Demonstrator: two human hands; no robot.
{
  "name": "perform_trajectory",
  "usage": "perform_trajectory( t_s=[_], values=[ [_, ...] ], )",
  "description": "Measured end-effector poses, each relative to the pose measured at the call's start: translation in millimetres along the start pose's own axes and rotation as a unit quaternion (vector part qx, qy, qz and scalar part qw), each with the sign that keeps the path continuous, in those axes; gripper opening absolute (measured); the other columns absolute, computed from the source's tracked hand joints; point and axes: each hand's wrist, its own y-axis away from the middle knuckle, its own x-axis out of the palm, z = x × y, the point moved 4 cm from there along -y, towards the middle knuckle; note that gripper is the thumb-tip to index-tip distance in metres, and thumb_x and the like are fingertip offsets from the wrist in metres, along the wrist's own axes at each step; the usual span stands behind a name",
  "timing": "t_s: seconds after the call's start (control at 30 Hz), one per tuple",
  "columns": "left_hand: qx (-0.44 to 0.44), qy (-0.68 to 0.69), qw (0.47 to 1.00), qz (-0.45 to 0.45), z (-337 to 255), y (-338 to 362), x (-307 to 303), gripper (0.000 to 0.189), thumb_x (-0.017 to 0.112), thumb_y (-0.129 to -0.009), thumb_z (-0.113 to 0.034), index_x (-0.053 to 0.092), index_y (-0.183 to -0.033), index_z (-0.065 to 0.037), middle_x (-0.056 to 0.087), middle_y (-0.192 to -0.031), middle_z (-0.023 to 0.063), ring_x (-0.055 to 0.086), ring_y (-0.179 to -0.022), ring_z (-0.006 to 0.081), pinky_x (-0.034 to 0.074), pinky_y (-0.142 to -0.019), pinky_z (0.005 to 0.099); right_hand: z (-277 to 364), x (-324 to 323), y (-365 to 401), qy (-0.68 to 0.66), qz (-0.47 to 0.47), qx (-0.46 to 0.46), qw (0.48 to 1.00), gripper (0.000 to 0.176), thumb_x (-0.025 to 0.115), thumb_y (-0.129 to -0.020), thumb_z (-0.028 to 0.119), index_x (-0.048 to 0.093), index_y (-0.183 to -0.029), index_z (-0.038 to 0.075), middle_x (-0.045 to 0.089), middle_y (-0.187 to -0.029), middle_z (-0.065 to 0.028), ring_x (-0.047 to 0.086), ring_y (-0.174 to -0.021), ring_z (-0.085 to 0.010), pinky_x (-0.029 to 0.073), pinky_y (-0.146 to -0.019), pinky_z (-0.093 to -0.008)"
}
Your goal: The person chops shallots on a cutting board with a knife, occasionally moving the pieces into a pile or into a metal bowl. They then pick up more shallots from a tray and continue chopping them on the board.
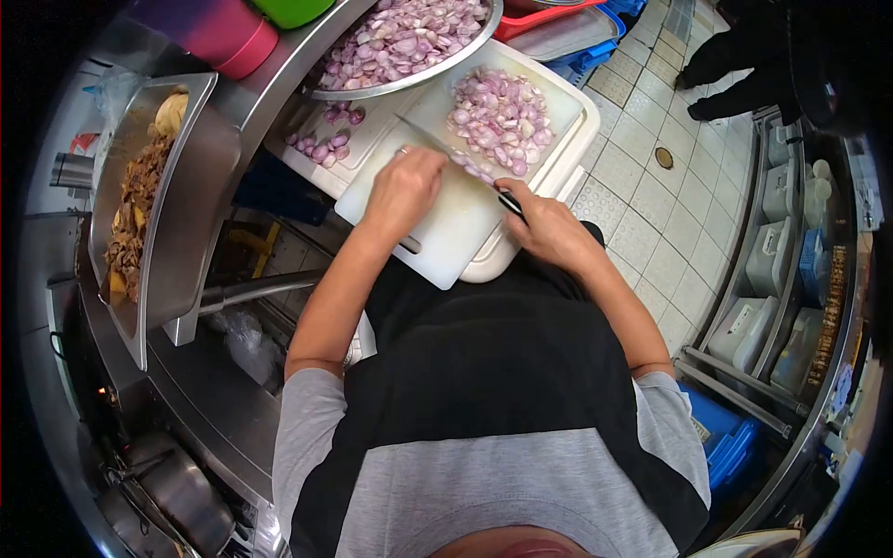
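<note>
My right hand (553, 231) is wrapped round the dark handle of a kitchen knife (511, 202). The blade lies across the white cutting board (445, 253), pointing up and left. My left hand (406, 191) is curled over the board beside the blade; whatever its fingertips pinch is hidden. A few cut shallot slices (473, 168) lie along the blade near the handle. Beyond it sits a heap of sliced shallots (502, 116). Several small purple shallots (321, 149) rest on the white lid to the left, past my left hand.
A large metal bowl (493, 20) of shallots stands behind the board. At left is a deep steel pan (191, 200) of cooked brown food. A pink container (249, 51) stands on the steel counter. Another person's dark-clothed legs (735, 70) are at upper right, near shelves of lidded tubs (744, 330).
</note>
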Motion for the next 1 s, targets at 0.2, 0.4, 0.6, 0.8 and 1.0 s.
perform_trajectory(
  t_s=[0.2,0.4,0.6,0.8,1.0],
  values=[
    [0.090,0.055,0.994,-0.033,-4.6,27.4,9.6,0.022,0.064,-0.074,0.006,0.066,-0.094,-0.003,0.068,-0.094,0.0101,0.065,-0.089,0.0287,0.054,-0.078,0.0375,10.5,-12.2,1.9,0.044,0.002,-0.016,0.999,0.035,0.055,-0.094,0.020,0.047,-0.122,0.002,0.065,-0.077,-0.0273,0.065,-0.076,-0.0452,0.050,-0.071,-0.0539],
    [-0.048,0.053,0.994,-0.087,-9.0,41.7,6.0,0.022,0.064,-0.075,0.006,0.068,-0.095,-0.003,0.069,-0.097,0.0105,0.065,-0.089,0.0288,0.054,-0.079,0.0384,10.0,-6.5,6.5,0.097,0.020,-0.048,0.994,0.032,0.055,-0.095,0.021,0.049,-0.121,0.002,0.065,-0.079,-0.0258,0.065,-0.080,-0.0435,0.050,-0.073,-0.0513],
    [-0.019,-0.009,0.997,-0.075,-23.9,40.2,16.8,0.025,0.063,-0.075,0.003,0.068,-0.099,0.000,0.067,-0.102,0.0117,0.064,-0.095,0.0289,0.053,-0.084,0.0379,11.5,-0.8,2.4,0.187,0.026,-0.059,0.980,0.025,0.054,-0.095,0.022,0.046,-0.107,0.002,0.065,-0.072,-0.0214,0.066,-0.071,-0.0413,0.051,-0.063,-0.0513],
    [-0.009,-0.033,0.998,-0.060,-25.4,41.6,17.8,0.029,0.062,-0.073,0.002,0.068,-0.101,0.001,0.067,-0.104,0.0112,0.062,-0.099,0.0280,0.052,-0.087,0.0369,21.9,-6.9,1.3,0.233,0.035,-0.082,0.968,0.026,0.053,-0.096,0.024,0.042,-0.098,0.001,0.064,-0.065,-0.0190,0.065,-0.064,-0.0411,0.050,-0.055,-0.0506],
    [-0.006,-0.027,0.997,-0.065,-22.7,42.6,18.9,0.029,0.062,-0.073,0.002,0.068,-0.102,0.001,0.067,-0.105,0.0109,0.062,-0.099,0.0279,0.052,-0.086,0.0368,19.3,13.4,-8.0,0.236,0.033,-0.076,0.968,0.026,0.052,-0.096,0.024,0.044,-0.099,0.000,0.065,-0.066,-0.0190,0.067,-0.065,-0.0382,0.052,-0.055,-0.0490]
  ],
)
